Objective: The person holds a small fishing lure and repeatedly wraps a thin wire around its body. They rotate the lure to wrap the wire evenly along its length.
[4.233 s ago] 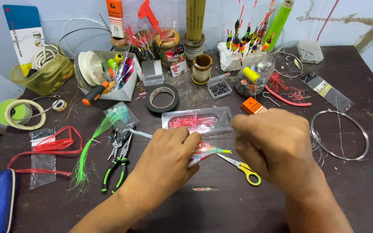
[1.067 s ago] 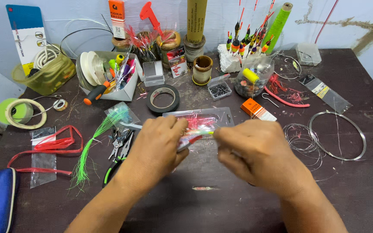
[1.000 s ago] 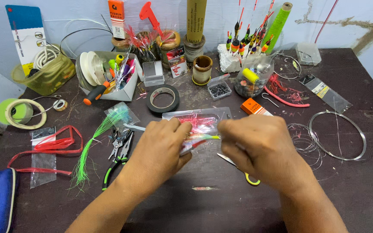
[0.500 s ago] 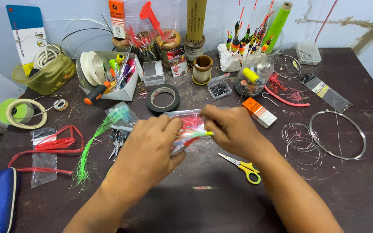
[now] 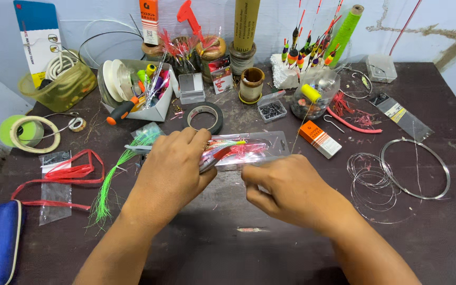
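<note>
Dark cluttered table (image 5: 439, 232) against pale blue wall (image 5: 439, 31), tackle strewn about.

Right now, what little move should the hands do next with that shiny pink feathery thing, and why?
Probably bring the right hand back up to the pink feathery lure. The left hand pinches it alone above the clear packet, while the right hand sits lower on the dark table, fingers curled, apart from the lure. A second hand would likely steady the loose strands.

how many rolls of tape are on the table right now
2: a black roll just beyond the left hand, and a pale yellow-green roll at the far left edge. Clutter may hide others.
</note>
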